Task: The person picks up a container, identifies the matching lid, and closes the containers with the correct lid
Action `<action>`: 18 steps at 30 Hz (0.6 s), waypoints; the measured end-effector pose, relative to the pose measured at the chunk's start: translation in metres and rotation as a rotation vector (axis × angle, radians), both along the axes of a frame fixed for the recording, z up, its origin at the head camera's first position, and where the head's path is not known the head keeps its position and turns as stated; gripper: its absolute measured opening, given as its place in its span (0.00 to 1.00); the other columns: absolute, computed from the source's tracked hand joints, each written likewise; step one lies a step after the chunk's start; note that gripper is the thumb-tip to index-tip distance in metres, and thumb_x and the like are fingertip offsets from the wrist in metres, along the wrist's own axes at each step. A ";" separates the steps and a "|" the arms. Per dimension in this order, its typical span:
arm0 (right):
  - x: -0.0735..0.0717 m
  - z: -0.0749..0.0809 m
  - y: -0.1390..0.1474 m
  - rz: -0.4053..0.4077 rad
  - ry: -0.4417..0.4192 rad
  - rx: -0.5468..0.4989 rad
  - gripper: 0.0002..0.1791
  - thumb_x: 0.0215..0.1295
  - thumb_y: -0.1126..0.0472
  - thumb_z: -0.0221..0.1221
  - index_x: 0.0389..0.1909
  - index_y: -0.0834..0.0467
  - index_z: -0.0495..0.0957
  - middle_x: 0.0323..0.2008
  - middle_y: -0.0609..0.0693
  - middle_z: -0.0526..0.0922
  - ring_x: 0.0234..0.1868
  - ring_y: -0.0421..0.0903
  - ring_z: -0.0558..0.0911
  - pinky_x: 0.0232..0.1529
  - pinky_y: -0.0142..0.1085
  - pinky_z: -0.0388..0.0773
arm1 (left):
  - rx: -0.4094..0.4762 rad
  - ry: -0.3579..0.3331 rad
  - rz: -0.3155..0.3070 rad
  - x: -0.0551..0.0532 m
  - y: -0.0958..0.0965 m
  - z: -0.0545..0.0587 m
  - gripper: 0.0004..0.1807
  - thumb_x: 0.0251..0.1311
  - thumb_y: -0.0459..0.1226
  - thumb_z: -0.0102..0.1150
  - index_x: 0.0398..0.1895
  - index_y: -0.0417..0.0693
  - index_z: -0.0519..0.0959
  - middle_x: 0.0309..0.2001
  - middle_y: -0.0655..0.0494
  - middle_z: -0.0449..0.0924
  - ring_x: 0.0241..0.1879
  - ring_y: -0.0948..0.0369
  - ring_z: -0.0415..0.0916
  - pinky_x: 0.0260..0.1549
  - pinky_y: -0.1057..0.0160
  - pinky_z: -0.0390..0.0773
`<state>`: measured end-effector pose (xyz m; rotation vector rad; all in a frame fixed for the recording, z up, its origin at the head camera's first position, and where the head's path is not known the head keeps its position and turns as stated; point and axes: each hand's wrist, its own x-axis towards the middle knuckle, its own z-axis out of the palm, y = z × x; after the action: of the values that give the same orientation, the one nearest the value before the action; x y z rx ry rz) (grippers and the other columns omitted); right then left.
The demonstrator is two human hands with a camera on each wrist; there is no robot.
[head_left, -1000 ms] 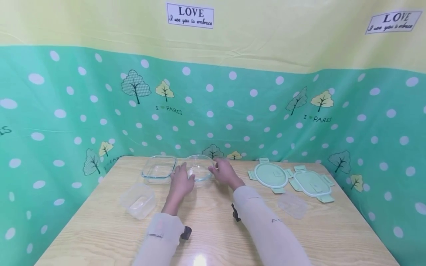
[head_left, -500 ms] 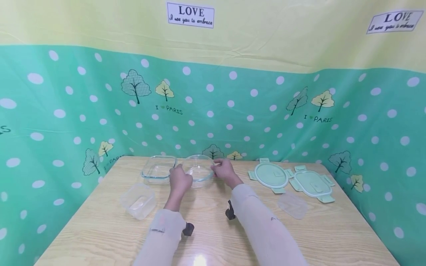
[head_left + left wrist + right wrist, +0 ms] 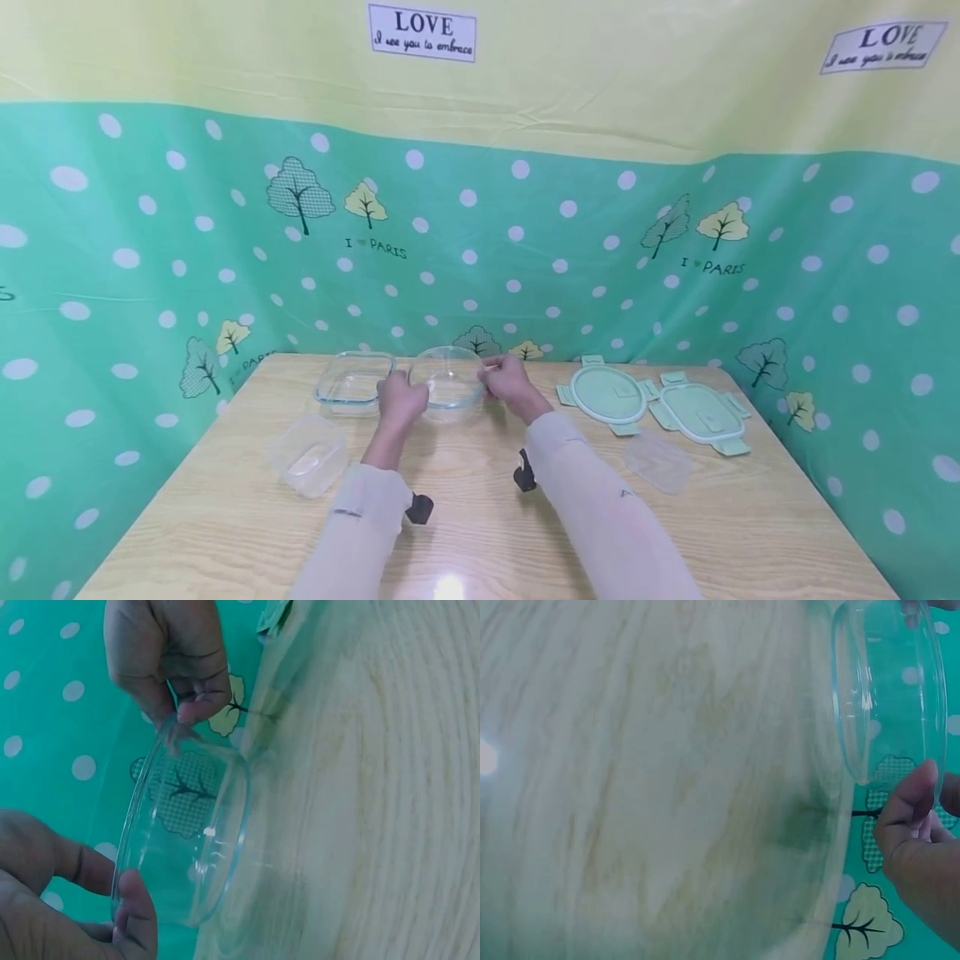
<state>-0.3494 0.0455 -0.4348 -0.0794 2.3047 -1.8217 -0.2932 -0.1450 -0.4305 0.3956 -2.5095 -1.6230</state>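
Observation:
A round clear glass bowl (image 3: 448,393) is at the far side of the table, between both hands. My left hand (image 3: 402,402) pinches its left rim, thumb and fingers on either side of the glass in the left wrist view. On the opposite side my right hand (image 3: 513,387) pinches the rim. The right wrist view shows the right thumb and fingers (image 3: 911,796) gripping the bowl's edge. Whether the bowl touches the table cannot be told. Just left of the left hand stands a square clear glass dish (image 3: 352,385).
A frosted plastic container (image 3: 311,457) stands front left on the wooden table (image 3: 480,533). At right lie a round green lid (image 3: 609,395), a rounded-rectangular green lid (image 3: 702,413) and a translucent plastic piece (image 3: 658,463). A polka-dot curtain (image 3: 517,258) hangs behind the table.
My left fingers, earlier spread over the bowl's left side, now pinch its rim. My right hand has tightened on the opposite rim. The bowl has barely moved; the head view shifted slightly.

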 end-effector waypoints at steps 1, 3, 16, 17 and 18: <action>0.000 0.002 0.001 0.002 -0.003 -0.005 0.22 0.76 0.67 0.55 0.67 0.67 0.69 0.39 0.60 0.80 0.29 0.47 0.77 0.51 0.54 0.81 | 0.014 0.006 -0.006 0.000 0.000 0.002 0.38 0.57 0.26 0.51 0.73 0.22 0.57 0.65 0.24 0.64 0.47 0.42 0.78 0.40 0.56 0.86; -0.002 0.004 0.004 0.003 -0.007 -0.018 0.22 0.75 0.67 0.55 0.67 0.68 0.70 0.37 0.57 0.79 0.28 0.45 0.76 0.50 0.51 0.83 | 0.048 0.011 -0.013 0.000 0.000 0.004 0.38 0.55 0.24 0.51 0.73 0.22 0.58 0.65 0.25 0.67 0.43 0.44 0.82 0.36 0.59 0.87; -0.003 0.010 0.027 0.057 -0.001 -0.047 0.22 0.74 0.67 0.56 0.65 0.68 0.70 0.45 0.61 0.79 0.32 0.46 0.77 0.48 0.45 0.86 | 0.134 -0.041 -0.073 0.003 -0.003 0.013 0.38 0.56 0.28 0.53 0.73 0.27 0.60 0.72 0.32 0.62 0.51 0.42 0.81 0.50 0.54 0.86; -0.002 0.010 0.028 0.061 0.000 -0.048 0.22 0.74 0.67 0.57 0.65 0.68 0.69 0.43 0.59 0.78 0.31 0.45 0.77 0.45 0.42 0.86 | 0.144 -0.043 -0.078 0.003 -0.003 0.013 0.38 0.56 0.28 0.54 0.73 0.27 0.60 0.72 0.33 0.62 0.52 0.42 0.81 0.49 0.56 0.86; -0.001 0.010 0.030 0.063 -0.003 -0.055 0.22 0.73 0.67 0.57 0.65 0.69 0.69 0.40 0.57 0.78 0.31 0.44 0.76 0.44 0.40 0.86 | 0.147 -0.044 -0.083 0.003 -0.003 0.013 0.38 0.56 0.28 0.54 0.73 0.27 0.60 0.73 0.33 0.62 0.52 0.42 0.80 0.47 0.58 0.87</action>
<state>-0.3505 0.0754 -0.4249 -0.1559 2.2239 -1.8529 -0.2900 -0.1482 -0.4179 0.3495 -2.4771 -1.8564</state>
